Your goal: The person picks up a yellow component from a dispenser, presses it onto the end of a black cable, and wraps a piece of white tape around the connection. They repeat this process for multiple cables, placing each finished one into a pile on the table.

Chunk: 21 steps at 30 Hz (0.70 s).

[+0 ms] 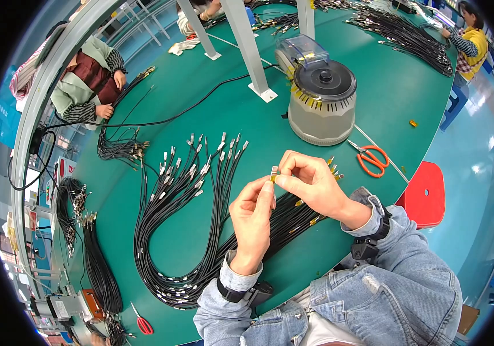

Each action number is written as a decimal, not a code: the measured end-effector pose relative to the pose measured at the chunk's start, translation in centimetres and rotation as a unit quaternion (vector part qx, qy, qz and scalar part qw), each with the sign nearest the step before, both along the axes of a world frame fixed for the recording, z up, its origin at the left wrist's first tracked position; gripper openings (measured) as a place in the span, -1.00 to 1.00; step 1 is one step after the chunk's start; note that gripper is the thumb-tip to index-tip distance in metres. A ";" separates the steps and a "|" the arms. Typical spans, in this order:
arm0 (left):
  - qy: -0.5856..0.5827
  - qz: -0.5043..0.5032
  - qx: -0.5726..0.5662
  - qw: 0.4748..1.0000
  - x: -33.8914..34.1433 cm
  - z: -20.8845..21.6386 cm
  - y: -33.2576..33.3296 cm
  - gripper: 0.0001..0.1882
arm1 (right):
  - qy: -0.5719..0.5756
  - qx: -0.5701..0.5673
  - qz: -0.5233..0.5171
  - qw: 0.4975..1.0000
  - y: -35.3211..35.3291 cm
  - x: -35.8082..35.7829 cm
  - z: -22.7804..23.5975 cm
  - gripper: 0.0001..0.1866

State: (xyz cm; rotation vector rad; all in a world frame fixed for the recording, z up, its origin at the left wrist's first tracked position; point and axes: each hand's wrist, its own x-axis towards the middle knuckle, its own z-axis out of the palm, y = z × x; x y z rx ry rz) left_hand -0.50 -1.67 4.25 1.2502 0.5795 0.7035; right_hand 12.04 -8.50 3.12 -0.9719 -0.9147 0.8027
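Pinching a small yellow piece (273,179), I grasp it with my left hand (252,214) and right hand (315,183) together above the green surface (247,122). Black cables (143,236) loop out to their left; beyond stands a grey round machine (322,120), with orange-handled scissors (366,153) just to its right.

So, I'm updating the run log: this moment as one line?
left fingers: pinching small piece; right fingers: same piece; black cables: on green table

The bare left hand (250,216) points upward in a fingertip pinch; the bare right hand (315,185), just beside it, curls inward, pinching likewise; blue denim-sleeved forearms (405,237) extend behind.
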 end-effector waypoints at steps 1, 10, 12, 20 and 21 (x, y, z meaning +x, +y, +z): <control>-0.001 0.001 0.003 1.000 0.0 0.0 0.0 -0.82 | 0.000 0.000 0.000 1.000 0.0 0.0 0.0 -0.84; -0.007 0.002 -0.008 1.000 0.1 0.0 0.0 -0.81 | 0.017 -0.011 0.001 1.000 0.0 -0.1 -0.1 -0.84; -0.007 0.002 -0.008 1.000 0.1 0.0 0.0 -0.80 | 0.021 -0.008 0.003 1.000 0.1 -0.1 -0.1 -0.84; -0.005 0.002 -0.011 1.000 0.2 -0.1 0.1 -0.81 | 0.016 0.018 0.008 1.000 -0.1 0.0 0.2 -0.83; -0.005 0.002 -0.011 1.000 0.2 -0.1 0.1 -0.81 | 0.016 0.018 0.008 1.000 -0.1 0.0 0.2 -0.83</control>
